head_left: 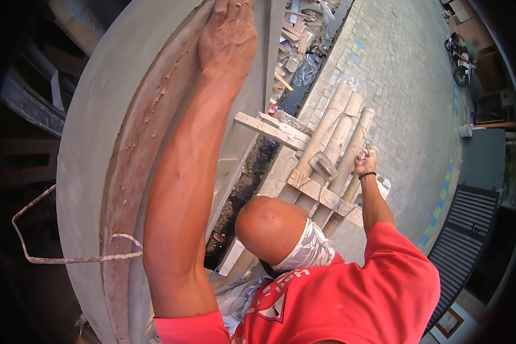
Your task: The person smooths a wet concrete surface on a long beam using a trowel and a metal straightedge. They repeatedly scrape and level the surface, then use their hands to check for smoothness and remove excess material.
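At the top edge, my left hand (228,40) lies against a curved grey plastered surface with a rough brown band (149,109). Its visible fingers stretch upward, and their tips are cut off by the frame. Out to the right, my right hand (364,163), with a dark bead bracelet at the wrist, is closed around a thin cord or wire (362,133). That line runs up toward a tie around several bamboo poles (345,129). A small wooden block (323,166) rests on the poles, close to this hand.
A wooden crosspiece (325,196) spans the poles below my right hand, and another plank (269,131) juts from the wall. A bent metal rod (69,260) sticks out at left. Beneath runs a ditch (264,166) beside grey paving (407,114). Farther off stands a motorcycle (462,63).
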`<move>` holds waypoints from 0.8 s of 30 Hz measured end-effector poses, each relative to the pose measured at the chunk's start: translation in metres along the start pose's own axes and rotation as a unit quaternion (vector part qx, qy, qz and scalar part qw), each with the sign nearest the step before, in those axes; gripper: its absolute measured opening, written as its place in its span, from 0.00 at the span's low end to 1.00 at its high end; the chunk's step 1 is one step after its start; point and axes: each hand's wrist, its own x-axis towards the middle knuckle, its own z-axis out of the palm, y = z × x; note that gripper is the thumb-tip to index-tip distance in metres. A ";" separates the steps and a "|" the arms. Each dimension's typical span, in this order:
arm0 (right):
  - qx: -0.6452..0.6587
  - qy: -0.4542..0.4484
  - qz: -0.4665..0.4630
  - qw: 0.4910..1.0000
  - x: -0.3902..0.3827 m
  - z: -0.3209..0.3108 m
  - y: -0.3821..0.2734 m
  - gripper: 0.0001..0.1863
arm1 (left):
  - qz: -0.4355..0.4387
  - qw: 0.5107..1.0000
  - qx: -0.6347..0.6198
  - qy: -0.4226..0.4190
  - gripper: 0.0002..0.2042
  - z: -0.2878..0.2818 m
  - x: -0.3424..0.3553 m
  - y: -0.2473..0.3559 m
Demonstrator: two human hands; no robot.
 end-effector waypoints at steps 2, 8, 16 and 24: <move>-0.032 0.013 -0.023 0.999 -0.004 0.000 0.015 0.22 | -0.004 1.000 -0.003 0.027 0.26 -0.001 0.000 0.000; -0.167 0.137 -0.070 0.974 -0.012 -0.001 0.037 0.19 | -0.004 0.999 -0.007 0.046 0.26 -0.004 0.004 0.001; -0.320 0.153 -0.074 0.932 0.000 -0.014 0.034 0.17 | -0.017 0.999 -0.030 0.002 0.28 -0.002 0.001 -0.002; -0.159 0.079 -0.087 0.980 0.010 -0.031 0.028 0.14 | -0.029 0.995 0.070 -0.063 0.28 -0.001 -0.001 0.005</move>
